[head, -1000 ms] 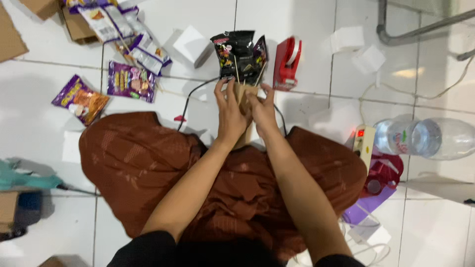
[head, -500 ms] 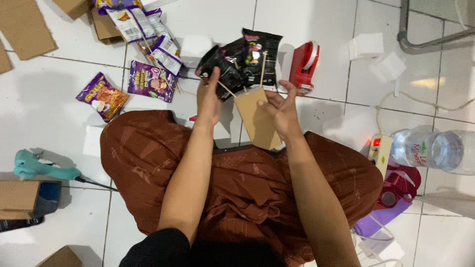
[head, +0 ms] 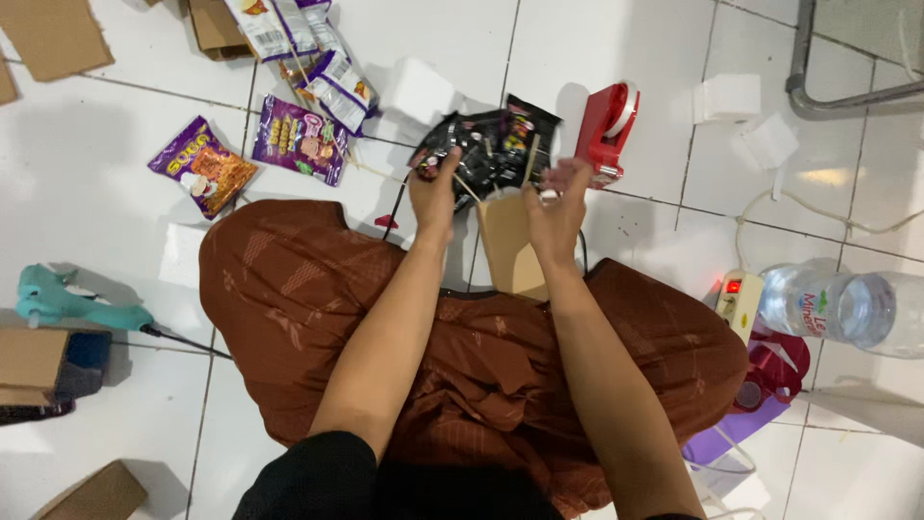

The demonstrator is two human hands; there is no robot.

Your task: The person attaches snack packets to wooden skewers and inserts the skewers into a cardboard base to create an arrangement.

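I sit on a white tiled floor with a rust-brown skirt [head: 462, 356] over my knees. My left hand [head: 435, 188] grips a bunch of black snack packets [head: 486, 144] fixed on thin wooden sticks. My right hand [head: 558, 197] is closed at the top edge of a brown cardboard piece [head: 510, 250] that stands in front of my knees, just below the packets. The two hands are about a hand's width apart.
A red tape dispenser [head: 608, 125] stands right of the packets. Purple and orange snack packets [head: 300, 143] lie at the upper left. A teal glue gun [head: 67, 303] and cardboard scraps [head: 53, 39] lie left. A water bottle [head: 847, 308] and power strip [head: 739, 300] lie right.
My hands were together on the packets; the left has now shifted left with the bunch, the cardboard shows between them, and the view has tilted so everything sits lower.
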